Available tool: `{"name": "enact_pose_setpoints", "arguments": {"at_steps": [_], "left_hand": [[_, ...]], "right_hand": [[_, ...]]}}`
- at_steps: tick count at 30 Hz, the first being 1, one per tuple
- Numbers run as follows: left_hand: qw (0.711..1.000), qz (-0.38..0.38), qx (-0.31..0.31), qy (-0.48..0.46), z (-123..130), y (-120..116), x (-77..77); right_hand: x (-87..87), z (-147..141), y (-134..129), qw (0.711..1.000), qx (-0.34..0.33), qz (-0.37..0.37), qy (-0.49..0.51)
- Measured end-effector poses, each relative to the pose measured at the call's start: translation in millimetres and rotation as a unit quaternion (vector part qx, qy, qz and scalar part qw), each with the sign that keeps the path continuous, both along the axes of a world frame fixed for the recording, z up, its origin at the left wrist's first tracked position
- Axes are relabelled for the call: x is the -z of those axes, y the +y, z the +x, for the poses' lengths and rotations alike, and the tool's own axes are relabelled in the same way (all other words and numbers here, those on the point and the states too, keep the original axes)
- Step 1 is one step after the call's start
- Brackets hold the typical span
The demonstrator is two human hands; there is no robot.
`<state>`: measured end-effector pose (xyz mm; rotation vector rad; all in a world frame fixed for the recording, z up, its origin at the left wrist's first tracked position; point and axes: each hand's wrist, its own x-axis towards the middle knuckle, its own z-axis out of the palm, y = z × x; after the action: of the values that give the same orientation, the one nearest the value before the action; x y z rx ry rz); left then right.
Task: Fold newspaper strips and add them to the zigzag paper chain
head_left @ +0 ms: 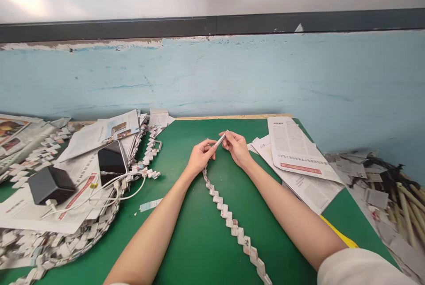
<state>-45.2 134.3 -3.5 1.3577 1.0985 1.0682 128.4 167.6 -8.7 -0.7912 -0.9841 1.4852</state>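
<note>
Over the middle of the green table, my left hand [202, 155] and my right hand [235, 147] pinch a narrow folded paper strip [220, 138] between them. The left fingers close on its lower end; the right fingertips hold its upper end. A zigzag chain of folded newspaper [235, 228] hangs down from under my left hand and runs across the table toward the front edge. Its top end is hidden by my left hand, so I cannot tell whether the strip joins it.
On the left lie a black phone [112, 161], a dark box-shaped adapter [51, 184], a white cable [133, 196], newspapers and more folded chain [99, 227]. Newspaper sheets [295, 150] lie at right. Beyond the table edge are scraps and sticks [407, 214]. A blue wall [232, 77] stands behind.
</note>
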Motion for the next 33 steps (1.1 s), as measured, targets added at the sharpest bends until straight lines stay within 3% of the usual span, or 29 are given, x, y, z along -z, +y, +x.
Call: {"name": "enact_pose_setpoints", "arguments": {"at_steps": [19,33], "left_hand": [[1.000,-0.007,0.008,0.010,-0.1,-0.5,-1.0],[0.998,-0.005,0.054,0.036,-2.6,0.9,3.2]], "right_hand": [[-4.2,-1.8,-3.3,0.998,0.021,0.008,-0.051],[-2.1,-0.7,-5.3,0.994,0.004,0.049,-0.098]]}}
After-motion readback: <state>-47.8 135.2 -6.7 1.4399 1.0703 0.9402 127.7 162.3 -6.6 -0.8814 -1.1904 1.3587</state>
